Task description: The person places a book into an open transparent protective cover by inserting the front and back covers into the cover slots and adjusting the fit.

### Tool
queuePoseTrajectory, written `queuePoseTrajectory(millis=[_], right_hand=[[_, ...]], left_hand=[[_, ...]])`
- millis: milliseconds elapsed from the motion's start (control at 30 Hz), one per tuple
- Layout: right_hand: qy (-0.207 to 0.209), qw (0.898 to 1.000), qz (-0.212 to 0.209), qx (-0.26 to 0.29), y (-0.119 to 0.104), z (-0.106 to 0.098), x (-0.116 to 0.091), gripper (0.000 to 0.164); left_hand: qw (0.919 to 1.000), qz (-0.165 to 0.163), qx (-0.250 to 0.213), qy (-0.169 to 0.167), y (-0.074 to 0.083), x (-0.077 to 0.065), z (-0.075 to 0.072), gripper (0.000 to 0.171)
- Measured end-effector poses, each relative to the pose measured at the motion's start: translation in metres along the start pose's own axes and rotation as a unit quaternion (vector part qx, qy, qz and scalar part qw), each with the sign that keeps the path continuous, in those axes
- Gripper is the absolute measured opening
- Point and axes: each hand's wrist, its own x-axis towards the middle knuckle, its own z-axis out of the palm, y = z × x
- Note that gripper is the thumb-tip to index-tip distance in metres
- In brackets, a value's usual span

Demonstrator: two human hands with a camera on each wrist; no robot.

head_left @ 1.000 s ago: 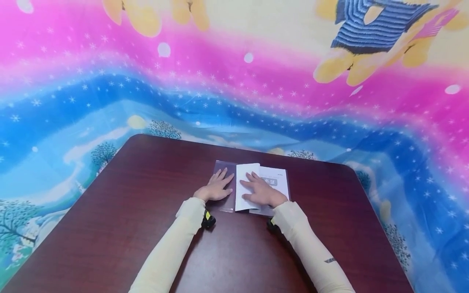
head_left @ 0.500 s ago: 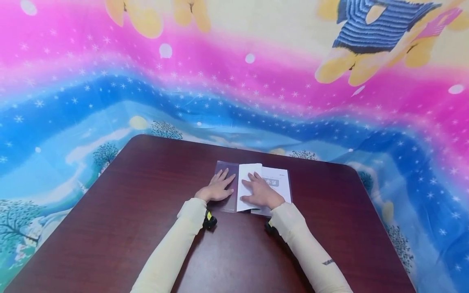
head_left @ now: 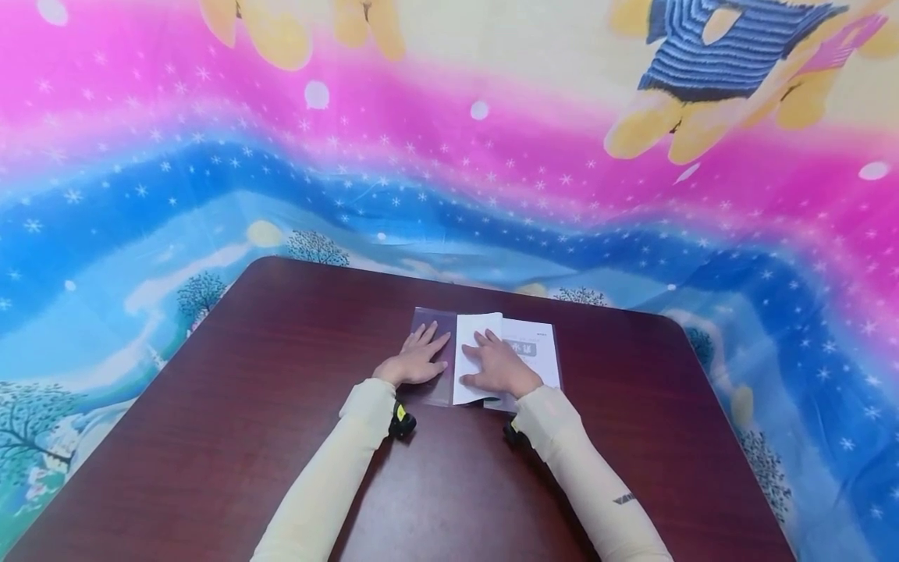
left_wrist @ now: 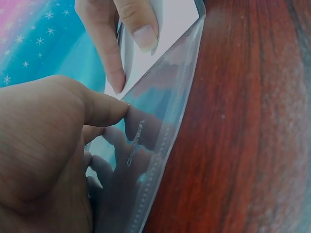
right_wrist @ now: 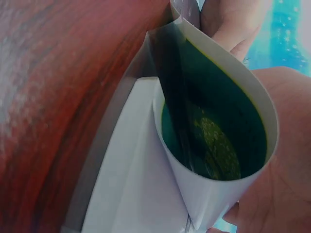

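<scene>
A book [head_left: 541, 367] lies at the far middle of the table, its white first page showing grey print. Its front cover [head_left: 479, 375] is folded over to the left, white side up, and curls into a loop with a green printed face inside [right_wrist: 218, 131]. A clear plastic book cover [head_left: 437, 394] spreads out beneath, its seamed edge nearest me. My left hand [head_left: 416, 364] rests on the left plastic flap, fingers spread. My right hand [head_left: 500, 368] presses the white folded cover, fingers spread; its thumb and a finger touch the white sheet in the left wrist view.
The dark red wooden table [head_left: 281, 375] extends around the book on all sides. Behind it hangs a colourful printed cloth [head_left: 449, 203]. Black wrist cameras with yellow marks [head_left: 403, 421] sit beneath both pale sleeves.
My right hand and wrist have shifted slightly left over the folded cover, showing a little more of the page on the right. The left hand stays in place on the plastic.
</scene>
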Motion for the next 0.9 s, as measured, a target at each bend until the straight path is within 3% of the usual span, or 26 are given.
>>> queuePoseTrajectory(millis=[267, 767, 900], right_hand=[[-0.010, 1.000, 0.014, -0.003, -0.005, 0.001, 0.002, 0.069], [-0.011, 1.000, 0.003, 0.009, -0.006, 0.001, 0.004, 0.070], [-0.023, 1.000, -0.012, 0.006, -0.002, 0.000, 0.005, 0.081]], left_hand=[[0.9998, -0.007, 0.002, -0.018, 0.001, -0.001, -0.001, 0.069], [0.9999, 0.005, 0.003, 0.008, -0.009, 0.007, 0.008, 0.068], [0.9999, 0.005, 0.010, 0.009, -0.008, 0.007, 0.006, 0.068]])
